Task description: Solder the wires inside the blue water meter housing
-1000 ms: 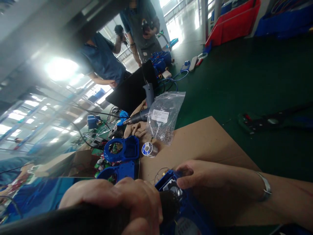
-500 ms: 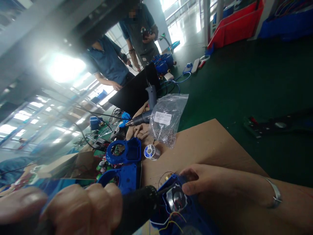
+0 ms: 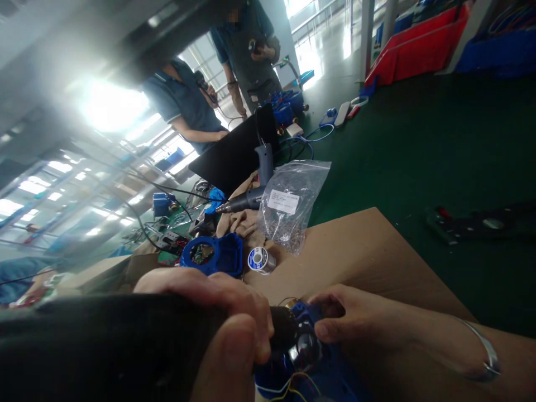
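Note:
My left hand [image 3: 218, 301] is wrapped round a thick black electric screwdriver [image 3: 104, 340], its fingers over the top and the thumb below. The tool's dark nose reaches over the opening of a blue plastic housing [image 3: 335, 368]; its tip is hidden. Inside the housing lies a shiny clear, rounded part [image 3: 307, 349], with yellow and white wires [image 3: 288, 382] beside it. My right hand [image 3: 347, 318], wearing a silver bracelet, grips the housing's far right edge between thumb and fingers. A brass fitting [image 3: 292, 303] shows at the housing's far end.
Under the housing lies brown cardboard [image 3: 355, 245]. Beyond are a solder spool [image 3: 260, 261], a blue cover [image 3: 230, 254], a clear bag [image 3: 293, 201] and a heat gun [image 3: 247, 198]. A dark tool [image 3: 489, 223] is at right. Two people stand behind a black screen [image 3: 238, 153].
My left hand has moved up and right, bringing the screwdriver's nose farther over the housing and hiding a second blue cover. My right hand keeps its grip. The view has shifted slightly.

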### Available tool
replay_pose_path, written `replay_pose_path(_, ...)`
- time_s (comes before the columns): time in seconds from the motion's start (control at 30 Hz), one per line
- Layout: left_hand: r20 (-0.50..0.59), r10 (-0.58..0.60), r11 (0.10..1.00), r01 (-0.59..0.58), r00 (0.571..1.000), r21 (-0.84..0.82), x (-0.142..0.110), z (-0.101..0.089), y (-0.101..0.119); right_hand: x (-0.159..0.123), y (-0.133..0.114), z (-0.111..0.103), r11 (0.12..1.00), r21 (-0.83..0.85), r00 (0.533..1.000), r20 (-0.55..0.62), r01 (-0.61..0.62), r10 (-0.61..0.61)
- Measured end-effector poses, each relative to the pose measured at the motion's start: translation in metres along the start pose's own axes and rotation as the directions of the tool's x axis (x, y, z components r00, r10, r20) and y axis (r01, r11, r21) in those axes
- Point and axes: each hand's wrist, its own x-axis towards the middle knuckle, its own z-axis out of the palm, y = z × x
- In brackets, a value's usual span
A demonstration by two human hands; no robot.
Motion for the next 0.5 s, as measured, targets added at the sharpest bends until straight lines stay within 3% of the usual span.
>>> replay_pose_path(0.33,-0.197,-0.019,0.992,0.042,0.980,0.115,-0.004,0.019,0.002,-0.005,-0.004,0.006,0.999,-0.047,0.999,-0.041,0.008,-0.010)
replay_pose_path(0.5,-0.173,-0.082,0.994,0.094,0.981,0.061,-0.004,0.015,0.003,-0.006,-0.002,0.005,0.998,-0.062,0.998,-0.058,-0.008,0.005)
